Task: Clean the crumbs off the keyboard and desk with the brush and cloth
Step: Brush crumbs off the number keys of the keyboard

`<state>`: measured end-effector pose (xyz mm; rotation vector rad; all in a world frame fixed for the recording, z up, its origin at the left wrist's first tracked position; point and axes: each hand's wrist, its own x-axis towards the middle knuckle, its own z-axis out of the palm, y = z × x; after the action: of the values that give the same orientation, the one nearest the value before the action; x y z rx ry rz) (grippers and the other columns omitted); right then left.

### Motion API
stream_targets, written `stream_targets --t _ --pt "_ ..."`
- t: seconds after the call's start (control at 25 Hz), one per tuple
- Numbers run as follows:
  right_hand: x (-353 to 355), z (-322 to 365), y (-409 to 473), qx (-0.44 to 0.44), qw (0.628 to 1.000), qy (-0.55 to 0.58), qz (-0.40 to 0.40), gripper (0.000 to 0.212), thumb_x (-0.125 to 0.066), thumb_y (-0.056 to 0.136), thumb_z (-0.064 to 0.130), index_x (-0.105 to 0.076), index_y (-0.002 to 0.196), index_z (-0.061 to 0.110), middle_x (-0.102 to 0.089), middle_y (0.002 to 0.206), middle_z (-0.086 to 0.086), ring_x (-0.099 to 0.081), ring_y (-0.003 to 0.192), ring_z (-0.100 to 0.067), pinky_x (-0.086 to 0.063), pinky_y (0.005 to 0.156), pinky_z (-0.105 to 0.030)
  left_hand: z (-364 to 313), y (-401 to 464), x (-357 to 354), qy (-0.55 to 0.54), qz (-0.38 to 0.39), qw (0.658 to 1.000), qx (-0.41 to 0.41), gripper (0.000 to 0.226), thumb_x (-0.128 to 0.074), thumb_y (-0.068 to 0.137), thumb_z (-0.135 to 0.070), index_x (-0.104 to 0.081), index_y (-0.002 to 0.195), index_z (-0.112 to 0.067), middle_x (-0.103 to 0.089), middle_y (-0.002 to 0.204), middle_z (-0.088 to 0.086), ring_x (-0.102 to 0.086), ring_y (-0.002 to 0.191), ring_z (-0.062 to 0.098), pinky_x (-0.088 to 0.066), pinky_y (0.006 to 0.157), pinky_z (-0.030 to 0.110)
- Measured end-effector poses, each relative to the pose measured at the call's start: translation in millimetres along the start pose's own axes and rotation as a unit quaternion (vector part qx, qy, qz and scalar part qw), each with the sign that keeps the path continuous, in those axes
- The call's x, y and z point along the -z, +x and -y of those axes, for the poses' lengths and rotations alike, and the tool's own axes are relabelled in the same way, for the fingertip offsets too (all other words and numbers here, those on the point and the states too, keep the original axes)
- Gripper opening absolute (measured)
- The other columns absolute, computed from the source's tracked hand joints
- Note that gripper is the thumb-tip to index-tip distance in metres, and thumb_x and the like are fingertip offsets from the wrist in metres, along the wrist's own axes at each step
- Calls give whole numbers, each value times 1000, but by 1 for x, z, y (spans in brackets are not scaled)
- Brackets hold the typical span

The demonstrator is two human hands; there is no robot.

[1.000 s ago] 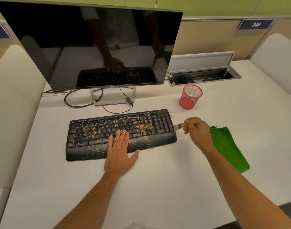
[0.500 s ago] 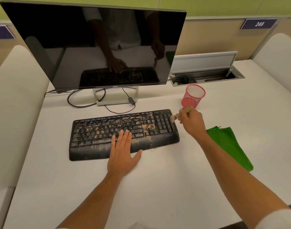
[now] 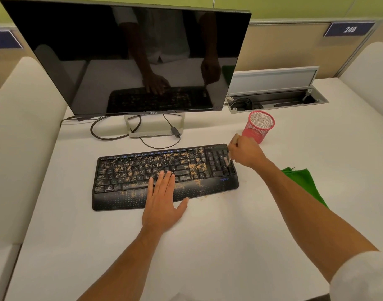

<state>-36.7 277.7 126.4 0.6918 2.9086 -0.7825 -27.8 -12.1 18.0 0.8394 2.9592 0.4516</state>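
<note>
A black keyboard [image 3: 125, 192] lies on the white desk [image 3: 208, 246], strewn with tan crumbs [image 3: 194, 167] over its keys and palm rest. A few crumbs lie on the desk by its front right edge. My left hand [image 3: 163, 200] rests flat on the palm rest and lower keys, fingers straight. My right hand [image 3: 246, 152] grips a small brush [image 3: 227, 160]; the bristles point down onto the number pad at the keyboard's right end. A green cloth [image 3: 303, 181] lies on the desk to the right, partly hidden by my right forearm.
A dark monitor [image 3: 131, 57] on a stand sits behind the keyboard, with cables [image 3: 112, 135] looping on the desk. A red mesh cup [image 3: 259, 127] stands just behind my right hand. An open cable hatch [image 3: 277, 101] is at the back right. White padded dividers flank the desk.
My right hand moved from the desk right of the keyboard up and leftward, and the brush tip now points down on the number pad. My left hand stayed put.
</note>
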Motion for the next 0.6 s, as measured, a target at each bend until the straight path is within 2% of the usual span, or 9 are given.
stream_targets --t 0.12,0.24,0.32,0.44,0.6 --pt "5 -5 -3 -26 998 4 61 33 -46 97 14 -67 76 0 -71 70 -11 -69 66 -25 -60 72 -39 1 0 -1 -1 -2 1000 -1 84 -31 93 -67 -13 157 -14 -8 165 -1 9 152 12 5 123 44" --pt "11 -6 -6 -40 993 -5 113 33 -48 98 15 -67 74 2 -71 67 -10 -67 58 -18 -57 65 -32 0 0 -1 6 2 1000 0 84 -30 93 -67 -12 157 -15 -6 165 -2 11 151 12 5 123 44" --pt "12 -3 -3 -41 996 19 74 37 -46 100 17 -68 74 2 -71 69 -10 -68 61 -20 -58 68 -33 0 0 -1 4 3 1000 2 84 -30 93 -67 -12 157 -15 -7 165 -1 10 151 12 5 123 45" --pt "10 1 7 -21 996 76 -32 41 -41 104 23 -68 83 2 -73 79 -12 -71 71 -24 -61 77 -40 0 0 -1 3 2 1000 4 85 -30 93 -67 -12 157 -15 -7 165 -2 10 151 12 5 123 44" --pt "-2 9 15 9 991 113 -76 33 -43 100 26 -67 89 6 -72 81 -9 -71 74 -25 -61 73 -43 0 0 0 7 1 1000 3 84 -30 93 -67 -13 157 -15 -7 165 -2 9 151 12 5 123 44"
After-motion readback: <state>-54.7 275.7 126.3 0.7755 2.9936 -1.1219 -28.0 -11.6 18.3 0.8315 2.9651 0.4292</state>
